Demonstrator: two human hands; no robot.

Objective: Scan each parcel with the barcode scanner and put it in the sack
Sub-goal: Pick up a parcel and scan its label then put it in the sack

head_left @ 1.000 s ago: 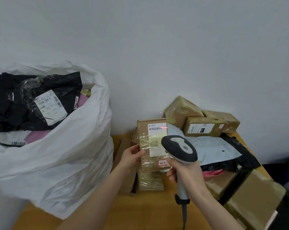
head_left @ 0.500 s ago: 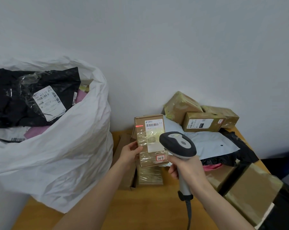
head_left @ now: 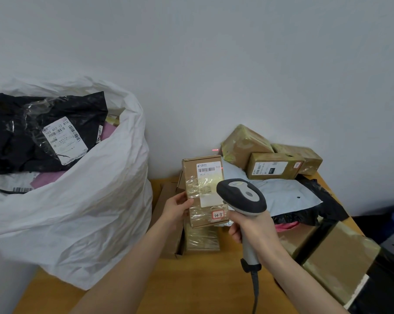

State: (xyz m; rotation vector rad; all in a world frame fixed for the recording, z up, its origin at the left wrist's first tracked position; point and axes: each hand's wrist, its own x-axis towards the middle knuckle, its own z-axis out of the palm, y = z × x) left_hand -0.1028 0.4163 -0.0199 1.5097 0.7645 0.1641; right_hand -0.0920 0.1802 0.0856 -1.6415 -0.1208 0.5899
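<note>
Head view: taped cardboard parcel [head_left: 202, 191] held upright over the wooden table [head_left: 202, 286], just right of the white sack [head_left: 89, 211], gripped at its left edge by the left hand [head_left: 176, 208], thumb on the front face. Right hand [head_left: 250, 227] wrapped round the grip of the barcode scanner [head_left: 241, 196], head aimed at the printed barcode [head_left: 206, 169] near the parcel's top. Red laser trace [head_left: 215, 150] landing high, on the wall [head_left: 214, 87] beyond the box. Best to tip the scanner down or raise the parcel until crossing every bar squarely, with the glossy tape angled away from glare. Trigger finger hidden behind the grip. Left fingers out of sight behind the parcel. Sack's left side cut off by the frame. Label text too small to read.
</note>
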